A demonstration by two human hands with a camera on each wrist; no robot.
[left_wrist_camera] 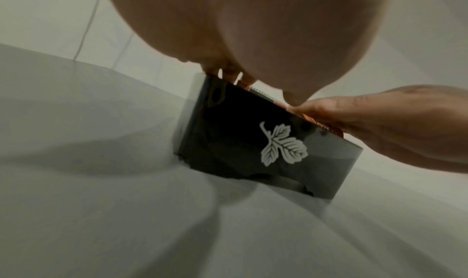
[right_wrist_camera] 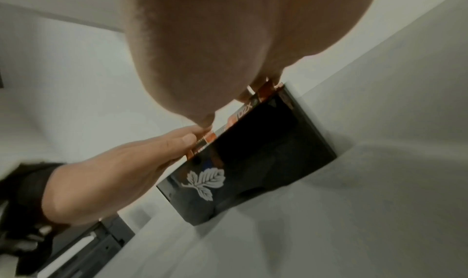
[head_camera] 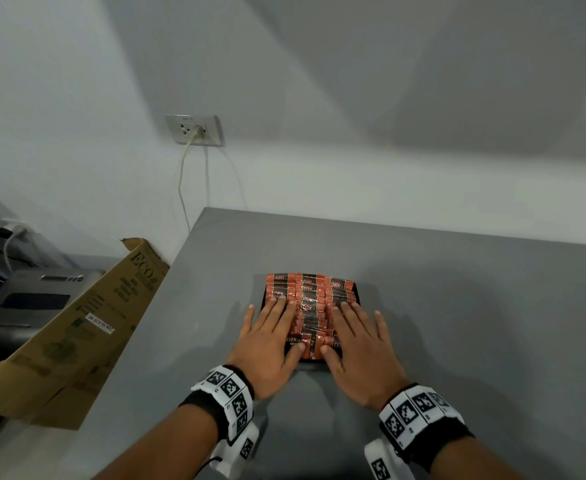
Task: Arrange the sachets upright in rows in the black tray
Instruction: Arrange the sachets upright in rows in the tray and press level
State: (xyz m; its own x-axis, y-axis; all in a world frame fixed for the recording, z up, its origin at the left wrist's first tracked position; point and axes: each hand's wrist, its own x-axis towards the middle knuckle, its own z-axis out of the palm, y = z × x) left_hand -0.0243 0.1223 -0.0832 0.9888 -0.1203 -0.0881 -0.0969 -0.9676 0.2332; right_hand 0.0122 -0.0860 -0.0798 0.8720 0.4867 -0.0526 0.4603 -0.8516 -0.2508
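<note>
Orange and black sachets [head_camera: 309, 299] stand upright in packed rows inside the black tray [head_camera: 358, 293], which sits on the grey table [head_camera: 457, 306]. My left hand [head_camera: 273, 336] lies flat on the tops of the left rows, fingers straight and spread. My right hand [head_camera: 355, 341] lies flat on the right rows the same way. Both thumbs meet near the tray's front edge. In the left wrist view the tray's front wall [left_wrist_camera: 253, 140] shows a white leaf print, with sachet tops [left_wrist_camera: 326, 127] under my right thumb. The right wrist view shows the same wall [right_wrist_camera: 266, 158] and sachets [right_wrist_camera: 236, 120].
A brown cardboard box [head_camera: 87, 320] leans at the table's left edge beside a grey machine [head_camera: 32, 299]. A wall socket [head_camera: 195, 129] with a plugged cable lies behind. Bare grey tabletop surrounds the tray on the right and front.
</note>
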